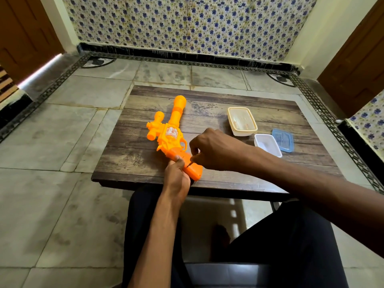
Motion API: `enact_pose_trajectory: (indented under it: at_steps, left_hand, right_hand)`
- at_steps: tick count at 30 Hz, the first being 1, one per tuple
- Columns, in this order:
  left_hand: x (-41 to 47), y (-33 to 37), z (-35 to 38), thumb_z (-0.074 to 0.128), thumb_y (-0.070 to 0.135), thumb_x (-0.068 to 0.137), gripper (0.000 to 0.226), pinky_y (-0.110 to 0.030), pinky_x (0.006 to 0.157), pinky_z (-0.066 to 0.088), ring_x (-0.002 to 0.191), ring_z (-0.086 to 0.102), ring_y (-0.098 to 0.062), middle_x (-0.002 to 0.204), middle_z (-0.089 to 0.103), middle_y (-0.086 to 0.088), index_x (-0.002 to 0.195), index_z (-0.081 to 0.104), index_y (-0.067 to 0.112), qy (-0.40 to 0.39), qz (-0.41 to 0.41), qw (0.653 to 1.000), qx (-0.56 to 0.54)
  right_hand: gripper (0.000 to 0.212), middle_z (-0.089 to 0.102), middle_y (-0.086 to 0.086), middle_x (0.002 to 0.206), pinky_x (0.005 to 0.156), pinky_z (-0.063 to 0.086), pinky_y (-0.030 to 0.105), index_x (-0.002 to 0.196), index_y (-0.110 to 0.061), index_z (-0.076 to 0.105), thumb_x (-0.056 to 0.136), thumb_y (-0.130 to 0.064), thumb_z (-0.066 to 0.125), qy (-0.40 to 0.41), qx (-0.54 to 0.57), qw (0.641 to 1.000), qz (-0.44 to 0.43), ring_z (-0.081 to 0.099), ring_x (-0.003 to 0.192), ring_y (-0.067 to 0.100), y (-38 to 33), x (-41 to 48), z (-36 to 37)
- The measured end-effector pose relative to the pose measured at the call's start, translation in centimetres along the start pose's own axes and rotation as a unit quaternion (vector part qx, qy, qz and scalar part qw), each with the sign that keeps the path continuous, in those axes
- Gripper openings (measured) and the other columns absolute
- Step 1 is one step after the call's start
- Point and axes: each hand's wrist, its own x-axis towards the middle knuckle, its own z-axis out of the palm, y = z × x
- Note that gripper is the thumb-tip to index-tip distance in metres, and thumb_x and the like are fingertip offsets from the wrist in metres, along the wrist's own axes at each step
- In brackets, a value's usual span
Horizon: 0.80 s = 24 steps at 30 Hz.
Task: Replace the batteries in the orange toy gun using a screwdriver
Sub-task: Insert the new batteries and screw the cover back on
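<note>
There's the orange plastic toy gun (172, 134) flat on the dark wooden table (135, 156), left hand (177, 177) gripping its handle, right hand (216, 148) pinching the slim dark screwdriver (189, 164) there, and any tilt could skid that tip across the plastic.

The toy gun (172, 132) is bright orange. The bench (207, 100) is dark brown wood grain in planks. At right: a cream tub (242, 121), a white tub (268, 144), a translucent blue lid (283, 140). The wall (187, 21) at the top shows blue flowers on white. The floor (83, 90) is mottled grey, bordered in a black pattern.
</note>
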Motion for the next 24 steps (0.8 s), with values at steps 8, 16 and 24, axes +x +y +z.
enact_pose_trajectory:
  at_steps: [8,16,24]
  left_hand:
    - [0.3,-0.4,-0.4,0.031,0.013,0.108,0.044,-0.059,0.114,0.031,0.135,0.047,-0.033,0.151,0.045,-0.017,0.151,0.033,0.006,-0.003,0.004,1.000,0.021]
    - [0.9,-0.7,-0.5,0.034,0.003,0.105,0.046,-0.048,0.107,0.039,0.131,0.050,-0.031,0.149,0.046,-0.019,0.151,0.034,0.005,0.010,0.003,0.999,0.034]
    - [0.8,-0.8,-0.4,0.035,0.008,0.107,0.044,-0.041,0.099,0.040,0.129,0.050,-0.029,0.148,0.047,-0.019,0.151,0.034,0.006,0.026,0.004,0.999,0.038]
  right_hand:
    - [0.015,0.055,0.004,0.078,0.059,0.051,0.034,0.093,-0.005,0.070,0.090,-0.020,0.067,-0.017,-0.058,0.998,-0.022,0.059,0.066,0.025,-0.7,0.3,0.1]
    - [0.021,0.066,0.010,0.087,0.068,0.056,0.040,0.091,-0.006,0.070,0.086,-0.027,0.070,-0.017,0.005,0.998,0.056,0.063,0.076,0.029,-0.3,1.2,0.4]
    - [0.023,0.053,-0.005,0.041,0.034,0.036,0.017,0.073,-0.012,0.050,0.089,-0.019,0.066,-0.103,0.138,0.955,0.242,0.051,0.035,0.007,-0.8,2.6,-0.2]
